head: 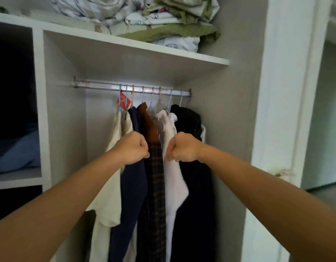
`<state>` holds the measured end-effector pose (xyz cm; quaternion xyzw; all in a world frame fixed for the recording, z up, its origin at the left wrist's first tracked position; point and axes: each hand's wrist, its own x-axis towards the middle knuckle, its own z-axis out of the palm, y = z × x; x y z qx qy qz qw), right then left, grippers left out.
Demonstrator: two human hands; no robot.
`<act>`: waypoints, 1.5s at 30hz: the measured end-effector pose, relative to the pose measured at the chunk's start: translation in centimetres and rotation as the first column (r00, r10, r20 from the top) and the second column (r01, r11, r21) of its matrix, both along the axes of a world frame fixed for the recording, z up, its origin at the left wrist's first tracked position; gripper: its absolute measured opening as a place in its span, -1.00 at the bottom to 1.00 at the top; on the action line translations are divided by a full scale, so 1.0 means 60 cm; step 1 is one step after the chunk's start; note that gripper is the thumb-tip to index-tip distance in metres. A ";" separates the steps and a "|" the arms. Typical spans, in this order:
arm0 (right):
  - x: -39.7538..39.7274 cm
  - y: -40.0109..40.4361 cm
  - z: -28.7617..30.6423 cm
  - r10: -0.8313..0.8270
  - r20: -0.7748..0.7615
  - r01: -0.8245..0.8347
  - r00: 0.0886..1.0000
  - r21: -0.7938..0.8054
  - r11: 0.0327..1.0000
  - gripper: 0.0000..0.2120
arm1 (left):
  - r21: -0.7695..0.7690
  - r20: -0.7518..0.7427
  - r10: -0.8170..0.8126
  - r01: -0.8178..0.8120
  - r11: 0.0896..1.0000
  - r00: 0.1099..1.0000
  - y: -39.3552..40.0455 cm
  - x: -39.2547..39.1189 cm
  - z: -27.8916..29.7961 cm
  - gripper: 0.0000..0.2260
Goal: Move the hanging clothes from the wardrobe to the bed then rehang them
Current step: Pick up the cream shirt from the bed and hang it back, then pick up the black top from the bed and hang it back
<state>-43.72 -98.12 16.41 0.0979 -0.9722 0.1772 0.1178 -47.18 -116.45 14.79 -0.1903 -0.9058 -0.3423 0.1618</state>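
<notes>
The hanging clothes [156, 167] are on the rail [133, 88] in the wardrobe's open compartment, bunched toward the rail's right end on thin wire hangers [170, 100]. From the rail's left they run: a cream shirt [108, 186], a navy garment [133, 178], a rust-brown top over a dark plaid shirt [156, 186], a white garment [173, 178] and a black garment [193, 186] nearest the right wall. A red tag [123, 101] hangs just under the rail beside the leftmost hangers.

Below the rail, both arms reach into the row. The left hand [132, 147] is a closed fist with fingers curled tight together, against the navy garment's front edge; whether cloth is pinched inside the curl cannot be told. The right hand [183, 147] is likewise fisted, fingers pressed together, at the edge of the white garment, and its grip cannot be made out either. The plaid shirt shows in the gap between the two fists.

Above the rail, a white shelf [163, 52] carries a heap of folded bedding [154, 17]. Left of the rail, past a white divider, a dark cubby holds a blue pillow [18, 148]. Right of the rail stands a white door frame [288, 110].
</notes>
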 end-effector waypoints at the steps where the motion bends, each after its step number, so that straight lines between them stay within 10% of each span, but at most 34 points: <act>1: 0.016 0.014 -0.011 -0.028 0.005 0.028 1.000 0.012 1.000 -0.77 | -0.017 -0.009 -0.021 0.021 1.000 1.000 0.006 0.011 -0.007 -0.92; 23: 0.588 0.173 -0.135 -0.546 0.152 0.527 0.824 0.151 0.837 -0.78 | -0.369 0.256 -0.588 0.640 0.674 0.767 0.266 0.338 -0.110 -0.72; 45: 1.516 0.354 -0.245 -0.960 0.187 0.961 0.210 0.140 0.237 -0.74 | -0.301 0.424 -0.898 0.954 -0.019 0.116 0.666 1.205 -0.207 -0.73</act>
